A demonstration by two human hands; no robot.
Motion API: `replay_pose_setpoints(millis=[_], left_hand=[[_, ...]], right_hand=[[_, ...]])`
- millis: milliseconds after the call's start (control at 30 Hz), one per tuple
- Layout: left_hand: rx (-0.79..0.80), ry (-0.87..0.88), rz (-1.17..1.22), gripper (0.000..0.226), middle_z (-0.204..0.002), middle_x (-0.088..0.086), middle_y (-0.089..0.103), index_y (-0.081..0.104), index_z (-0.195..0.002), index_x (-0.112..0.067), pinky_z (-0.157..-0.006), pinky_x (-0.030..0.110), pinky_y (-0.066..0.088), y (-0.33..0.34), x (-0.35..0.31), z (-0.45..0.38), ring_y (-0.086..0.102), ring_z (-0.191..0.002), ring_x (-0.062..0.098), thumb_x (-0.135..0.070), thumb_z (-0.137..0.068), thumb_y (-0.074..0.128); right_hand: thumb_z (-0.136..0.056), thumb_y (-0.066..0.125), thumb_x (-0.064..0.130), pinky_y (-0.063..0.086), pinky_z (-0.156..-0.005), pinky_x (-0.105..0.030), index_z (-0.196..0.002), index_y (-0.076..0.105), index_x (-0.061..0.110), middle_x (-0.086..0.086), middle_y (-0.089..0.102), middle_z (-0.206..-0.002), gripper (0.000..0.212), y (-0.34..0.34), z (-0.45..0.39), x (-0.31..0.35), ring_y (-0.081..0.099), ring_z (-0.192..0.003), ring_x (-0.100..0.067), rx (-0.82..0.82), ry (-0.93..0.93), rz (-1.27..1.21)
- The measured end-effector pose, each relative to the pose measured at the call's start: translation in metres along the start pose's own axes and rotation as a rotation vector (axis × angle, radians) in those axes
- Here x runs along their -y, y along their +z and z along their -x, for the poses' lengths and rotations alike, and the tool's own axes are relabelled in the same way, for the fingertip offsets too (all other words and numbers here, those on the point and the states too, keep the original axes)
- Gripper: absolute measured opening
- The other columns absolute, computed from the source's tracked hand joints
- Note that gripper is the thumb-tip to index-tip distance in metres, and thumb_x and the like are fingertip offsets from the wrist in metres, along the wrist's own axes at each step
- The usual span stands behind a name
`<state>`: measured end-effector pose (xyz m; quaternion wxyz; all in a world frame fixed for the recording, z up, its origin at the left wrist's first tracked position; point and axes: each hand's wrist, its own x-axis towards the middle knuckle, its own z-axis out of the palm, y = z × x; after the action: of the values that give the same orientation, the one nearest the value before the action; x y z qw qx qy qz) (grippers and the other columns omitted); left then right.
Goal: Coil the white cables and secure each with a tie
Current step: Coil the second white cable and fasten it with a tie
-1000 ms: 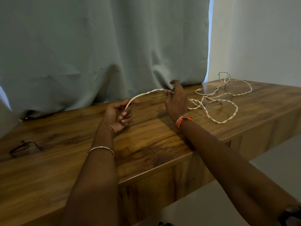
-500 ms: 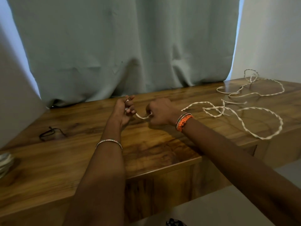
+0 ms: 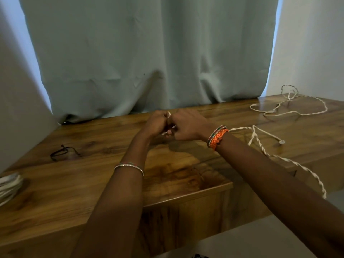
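Left hand (image 3: 156, 123): fingers curled, gripping one end of the white cable (image 3: 260, 146), above the middle of the tabletop (image 3: 78, 192) toward its far edge.
Right hand (image 3: 186, 125): fingers curled round the same cable, knuckles touching the left hand; short white bits showing between the two fists.
White cable: trailing from behind the right wrist across the right part of the tabletop, over the near edge, and looping loosely at the far right corner.
Coiled white bundle (image 3: 9, 187): at the left edge.
Dark tie (image 3: 62, 151): left of the hands, well apart.
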<state>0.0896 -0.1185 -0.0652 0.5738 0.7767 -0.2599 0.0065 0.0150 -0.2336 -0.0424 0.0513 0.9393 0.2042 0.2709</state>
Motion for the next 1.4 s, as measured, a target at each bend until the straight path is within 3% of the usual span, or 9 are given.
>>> replay_pose_setpoints(millis=[167, 267, 367, 600, 833, 967, 1100, 1267, 1400], left_hand=[[0.088, 0.008, -0.339, 0.025, -0.058, 0.008, 0.047, 0.058, -0.073, 0.0, -0.047, 0.023, 0.039, -0.018, -0.012, 0.007, 0.041, -0.045, 0.014, -0.001, -0.092, 0.042], [0.32, -0.2, -0.029, 0.034, -0.04, -0.004, 0.03, 0.042, -0.067, -0.009, -0.03, 0.012, 0.015, -0.029, -0.02, 0.014, 0.023, -0.027, 0.004, -0.014, -0.098, 0.029], [0.501, -0.275, 0.374, 0.036, -0.037, -0.011, 0.025, 0.038, -0.07, -0.012, -0.033, 0.018, 0.003, -0.041, -0.021, 0.019, 0.015, -0.027, 0.0, -0.027, -0.099, 0.024], [0.648, -0.208, 0.735, 0.042, -0.048, -0.008, 0.011, 0.049, -0.058, -0.02, -0.032, 0.017, 0.006, -0.046, -0.027, 0.032, 0.006, -0.035, 0.007, -0.04, -0.09, 0.032], [0.407, -0.034, 0.95, 0.03, -0.044, -0.009, 0.026, 0.049, -0.066, -0.017, -0.032, 0.016, 0.018, -0.064, -0.012, 0.025, 0.016, -0.036, 0.005, -0.032, -0.089, 0.036], [0.202, -0.026, 0.785, 0.024, -0.047, -0.009, 0.039, 0.042, -0.077, -0.015, -0.039, 0.016, 0.032, -0.068, 0.008, 0.014, 0.034, -0.038, 0.004, -0.023, -0.097, 0.031], [0.05, -0.06, 0.787, 0.031, -0.042, -0.01, 0.037, 0.041, -0.076, -0.015, -0.033, 0.014, 0.022, -0.071, 0.016, 0.012, 0.028, -0.03, 0.0, -0.02, -0.102, 0.025], [0.079, -0.115, 0.769, 0.033, -0.036, -0.009, 0.029, 0.039, -0.074, -0.015, -0.028, 0.013, 0.011, -0.059, 0.007, 0.017, 0.021, -0.025, -0.001, -0.019, -0.102, 0.022], [0.01, -0.1, 0.679, 0.033, -0.037, -0.011, 0.028, 0.04, -0.075, -0.016, -0.028, 0.011, 0.012, -0.046, -0.001, 0.014, 0.019, -0.025, -0.001, -0.019, -0.102, 0.023]], right_hand=[[-0.095, 0.043, 0.043, 0.029, -0.059, -0.031, -0.094, 0.063, 0.016, -0.011, 0.067, -0.086, 0.033, -0.001, -0.001, -0.032, 0.062, -0.078, -0.033, -0.097, -0.047, 0.164], [-0.092, 0.035, 0.038, 0.034, -0.049, -0.031, -0.087, 0.058, 0.011, -0.011, 0.065, -0.072, 0.036, 0.008, -0.004, -0.047, 0.061, -0.057, -0.034, -0.224, -0.107, 0.182], [-0.083, 0.052, 0.021, 0.031, -0.042, -0.026, -0.082, 0.051, 0.013, -0.008, 0.061, -0.065, 0.008, 0.018, -0.011, -0.055, 0.058, -0.048, -0.029, -0.328, -0.074, 0.188], [-0.073, 0.051, 0.001, 0.03, -0.055, -0.03, -0.077, 0.051, 0.007, -0.014, 0.055, -0.063, 0.008, 0.056, -0.039, -0.043, 0.051, -0.058, -0.031, -0.557, 0.121, 0.005], [-0.093, 0.044, 0.009, 0.029, -0.062, -0.034, -0.089, 0.054, 0.005, -0.02, 0.061, -0.079, 0.011, 0.079, -0.037, -0.043, 0.055, -0.074, -0.037, -0.438, 0.337, -0.21], [-0.092, 0.047, 0.01, 0.034, -0.066, -0.033, -0.102, 0.053, 0.01, -0.018, 0.063, -0.096, 0.011, 0.081, -0.031, -0.054, 0.058, -0.088, -0.035, -0.283, 0.447, -0.164], [-0.095, 0.044, 0.015, 0.042, -0.078, -0.037, -0.112, 0.055, 0.014, -0.014, 0.059, -0.108, 0.02, 0.078, -0.037, -0.045, 0.055, -0.102, -0.033, -0.212, 0.477, -0.061], [-0.084, 0.056, 0.029, 0.026, -0.105, -0.047, -0.123, 0.05, 0.01, -0.015, 0.053, -0.124, 0.045, 0.077, -0.043, -0.022, 0.043, -0.118, -0.033, -0.012, 0.582, 0.212], [-0.077, 0.054, 0.025, 0.032, -0.098, -0.04, -0.131, 0.041, 0.005, -0.016, 0.045, -0.127, 0.059, 0.062, -0.054, 0.01, 0.039, -0.117, -0.031, -0.361, 0.539, -0.188]])
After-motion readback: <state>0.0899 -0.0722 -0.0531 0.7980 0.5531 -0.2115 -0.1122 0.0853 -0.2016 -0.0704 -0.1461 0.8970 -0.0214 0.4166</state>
